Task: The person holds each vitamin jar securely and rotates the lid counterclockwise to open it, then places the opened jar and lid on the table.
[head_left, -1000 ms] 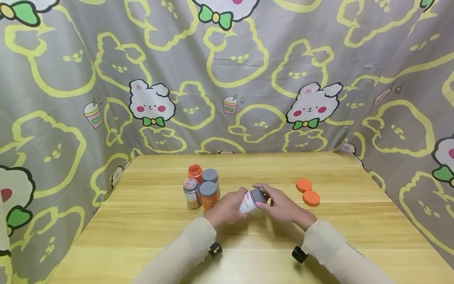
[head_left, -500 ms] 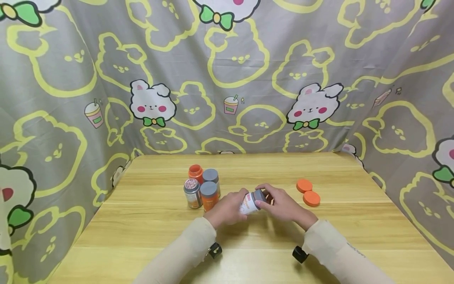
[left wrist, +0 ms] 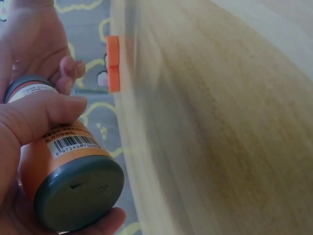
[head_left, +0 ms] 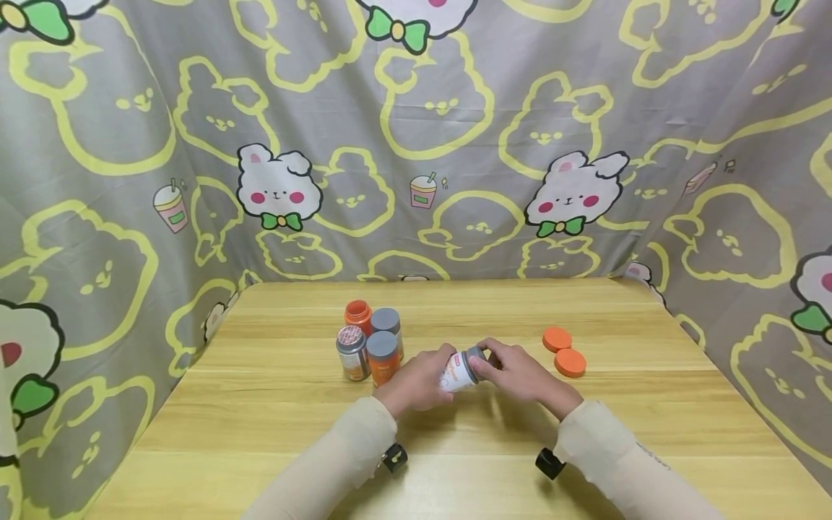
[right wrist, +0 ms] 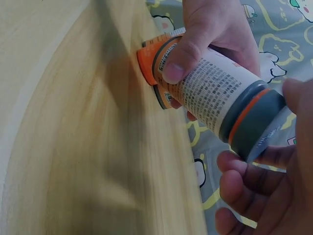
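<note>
In the head view my left hand point(head_left: 418, 380) grips a white-and-orange supplement bottle point(head_left: 458, 371), tilted above the table with its capped end toward the right. The left wrist view shows its dark grey base point(left wrist: 80, 193) and a barcode, with the thumb across the label. At the other end, my right hand point(head_left: 520, 372) has thumb and fingers on the grey lid point(right wrist: 259, 122). A thin orange band shows between lid and bottle rim in the right wrist view. Something pale and bluish is at the lid's end there; what it is, I cannot tell.
Left of my hands several bottles stand grouped: an uncapped orange one point(head_left: 357, 316), a grey-lidded one point(head_left: 386, 323), a silver-grey one with a patterned top point(head_left: 353, 352) and a grey-lidded orange one point(head_left: 383, 355). Two orange lids point(head_left: 557, 339) lie at right. A patterned curtain point(head_left: 416, 130) surrounds the table.
My right hand's fingers have shifted round the lid, with the thumb now farther up it. The left hand and the bottle stay nearly in place.
</note>
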The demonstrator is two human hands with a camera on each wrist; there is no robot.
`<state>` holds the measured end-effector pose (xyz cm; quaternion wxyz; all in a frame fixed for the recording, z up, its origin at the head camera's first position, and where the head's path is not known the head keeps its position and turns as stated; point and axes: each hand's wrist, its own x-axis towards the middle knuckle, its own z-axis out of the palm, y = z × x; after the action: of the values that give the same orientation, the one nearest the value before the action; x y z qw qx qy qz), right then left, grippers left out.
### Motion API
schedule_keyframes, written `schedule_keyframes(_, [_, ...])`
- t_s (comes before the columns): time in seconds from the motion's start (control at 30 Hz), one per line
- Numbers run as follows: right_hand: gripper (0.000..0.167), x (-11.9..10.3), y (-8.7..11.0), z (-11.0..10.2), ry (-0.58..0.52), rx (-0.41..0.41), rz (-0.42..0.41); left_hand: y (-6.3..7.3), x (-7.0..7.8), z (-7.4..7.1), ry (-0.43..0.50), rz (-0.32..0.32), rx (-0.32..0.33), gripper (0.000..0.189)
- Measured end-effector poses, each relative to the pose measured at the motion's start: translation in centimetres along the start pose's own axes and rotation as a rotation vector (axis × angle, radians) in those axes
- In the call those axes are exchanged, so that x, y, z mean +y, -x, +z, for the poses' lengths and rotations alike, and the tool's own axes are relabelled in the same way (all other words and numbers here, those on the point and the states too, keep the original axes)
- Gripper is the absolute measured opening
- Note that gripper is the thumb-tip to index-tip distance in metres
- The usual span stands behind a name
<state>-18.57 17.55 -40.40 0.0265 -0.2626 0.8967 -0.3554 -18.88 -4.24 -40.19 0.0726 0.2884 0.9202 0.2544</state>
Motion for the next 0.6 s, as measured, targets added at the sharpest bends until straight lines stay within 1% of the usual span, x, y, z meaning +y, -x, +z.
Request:
schedule_keyframes(0.2, [0.038, -0.11, 0.04, -0.17, -0.069, -0.034, -0.029, -0.06, -0.08, 0.06, -0.014, -0.003, 0.001, 0.060])
schedule_keyframes(0.4, [0.045, 0.16, 0.05, -0.10, -0.091, -0.050, -0.080, -0.07, -0.28, 0.11, -0.026, -0.005, 0.002, 0.060])
schedule_keyframes(0.47, [0.045, 0.19, 0.03, -0.04, -0.079, -0.040, -0.077, -0.04, -0.32, 0.13, -0.024, -0.001, 0.004, 0.060])
schedule_keyframes(0.6, [0.039, 0.01, 0.00, 0.06, -0.033, -0.003, -0.036, -0.02, -0.32, 0.15, -0.012, 0.002, 0.007, 0.061])
